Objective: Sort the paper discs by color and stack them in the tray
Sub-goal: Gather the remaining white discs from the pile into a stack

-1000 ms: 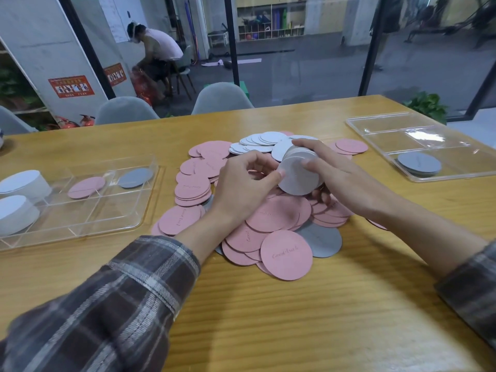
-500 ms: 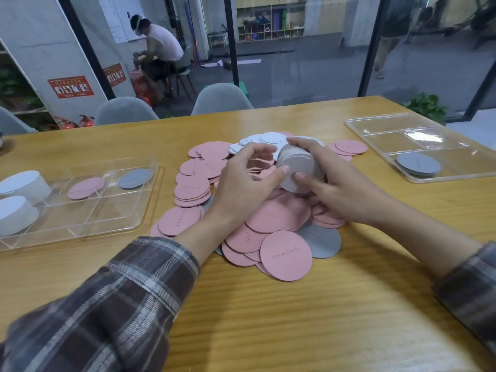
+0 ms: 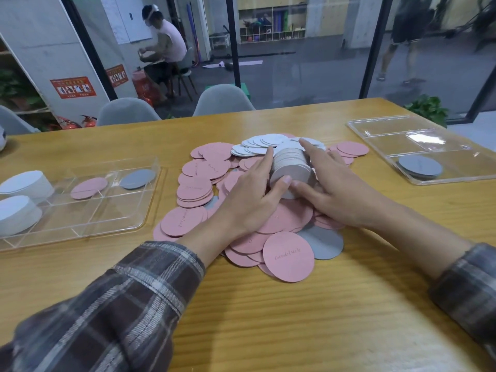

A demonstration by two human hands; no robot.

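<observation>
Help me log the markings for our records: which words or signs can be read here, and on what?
"Good Luck": cursive on the nearest pink disc.
Other pink discs: faint cursive, too blurred to read.
Red sign in the background: print too small to read.
White wall sheet: unreadable.

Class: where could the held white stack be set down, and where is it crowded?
Free: near compartments of the left tray, in front of its pink disc and grey disc; far compartments of the right tray, beyond its grey discs; the near tabletop. Crowded: the central pile.
</observation>
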